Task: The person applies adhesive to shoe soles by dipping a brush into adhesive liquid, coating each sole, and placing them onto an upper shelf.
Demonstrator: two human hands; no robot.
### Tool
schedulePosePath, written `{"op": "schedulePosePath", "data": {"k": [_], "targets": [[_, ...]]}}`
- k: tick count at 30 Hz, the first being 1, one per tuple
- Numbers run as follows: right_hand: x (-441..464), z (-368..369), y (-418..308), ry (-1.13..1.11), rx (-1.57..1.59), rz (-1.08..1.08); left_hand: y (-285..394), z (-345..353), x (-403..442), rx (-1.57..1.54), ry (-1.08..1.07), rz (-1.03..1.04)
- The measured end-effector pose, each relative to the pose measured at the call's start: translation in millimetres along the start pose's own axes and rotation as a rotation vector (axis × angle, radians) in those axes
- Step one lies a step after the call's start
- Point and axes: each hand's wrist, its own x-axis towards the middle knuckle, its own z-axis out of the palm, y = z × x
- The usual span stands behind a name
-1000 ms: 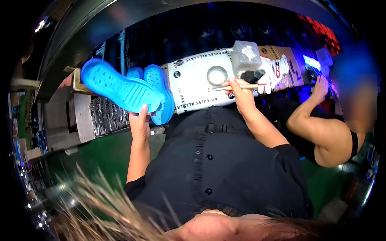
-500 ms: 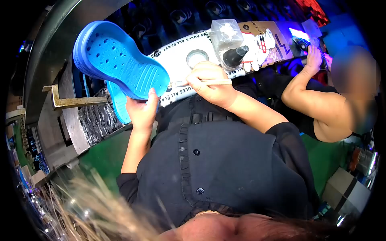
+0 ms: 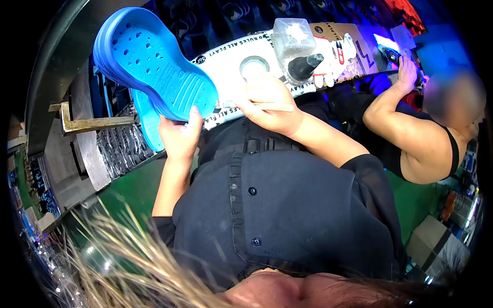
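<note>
A blue shoe sole [image 3: 154, 66] with small holes and ridges is held at its near end by my left hand [image 3: 179, 134], thumb on top. Beneath it another blue sole [image 3: 147, 123] shows in part. My right hand [image 3: 272, 105] is closed on a thin brush [image 3: 277, 107] with a pale wooden handle, its tip at the edge of the upper sole. Just beyond my right hand a round dish [image 3: 254, 66] stands on the white printed wrap [image 3: 218, 55].
Behind my right hand are a clear plastic box [image 3: 294, 40], a black cone-shaped nozzle [image 3: 305, 67], white gloves [image 3: 351, 50] and red-handled snips [image 3: 340, 53]. A metal bracket [image 3: 97, 124] juts in at left. A co-worker [image 3: 421, 143] sits at right, hands near a lit item.
The upper blue sole has been raised and turned, its holed face now nearer the camera. My right hand has brought the brush left from beside the dish to the sole's edge.
</note>
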Motion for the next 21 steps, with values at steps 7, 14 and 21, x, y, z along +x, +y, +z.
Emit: {"op": "schedulePosePath", "data": {"k": [7,14,21], "targets": [[-5.1,-1.5,13.0,0.075,-0.056,-0.019,0.9,-0.1,-2.0,0.009,-0.013,-0.024],[-6.6,-1.5,5.2,-0.077,-0.043,-0.013,-3.6,3.6,-3.4,0.038,0.008,0.039],[-7.7,3.1,10.7,0.075,-0.034,-0.05,-0.4,8.8,-3.5,0.058,0.036,0.155]]}}
